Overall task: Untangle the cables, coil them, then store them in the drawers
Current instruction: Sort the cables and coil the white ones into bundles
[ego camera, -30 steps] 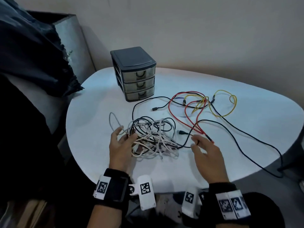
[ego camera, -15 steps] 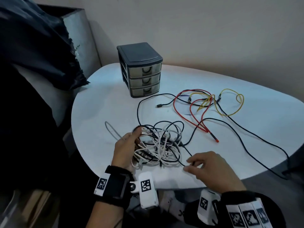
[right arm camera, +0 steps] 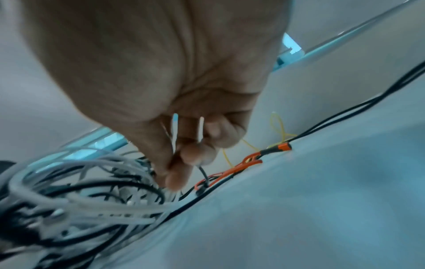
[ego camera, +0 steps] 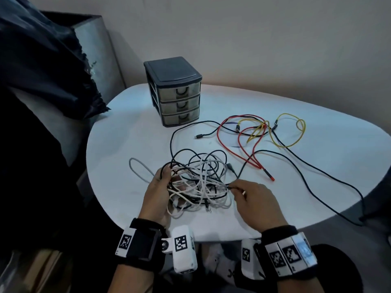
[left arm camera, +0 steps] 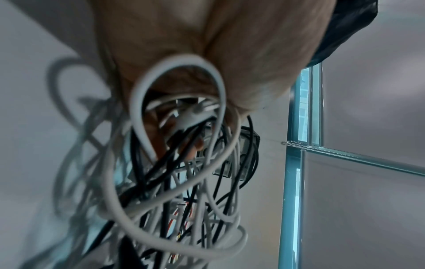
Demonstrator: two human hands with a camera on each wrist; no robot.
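A tangle of white and black cables [ego camera: 198, 182] lies near the front edge of the white table [ego camera: 131, 140]. My left hand [ego camera: 163, 185] grips the tangle's left side, fingers curled into the strands; the left wrist view shows the tangle [left arm camera: 174, 182] hanging in front of my palm. My right hand [ego camera: 239, 188] pinches a thin black cable [ego camera: 243, 168] at the tangle's right edge; the right wrist view shows the pinching fingertips [right arm camera: 181, 174]. Red cable [ego camera: 239, 142] and yellow cable [ego camera: 296, 132] lie loose further back. The three-drawer unit [ego camera: 175, 92] stands behind, all drawers closed.
A long black cable [ego camera: 330, 176] runs over the table's right edge to the floor. A dark cloth [ego camera: 42, 66] hangs over a grey panel at left. The wall is close behind the table.
My left hand went from resting on the tangle to gripping it and drawing it toward me. My right hand left the table beside the red cable and pinched a black cable at the tangle.
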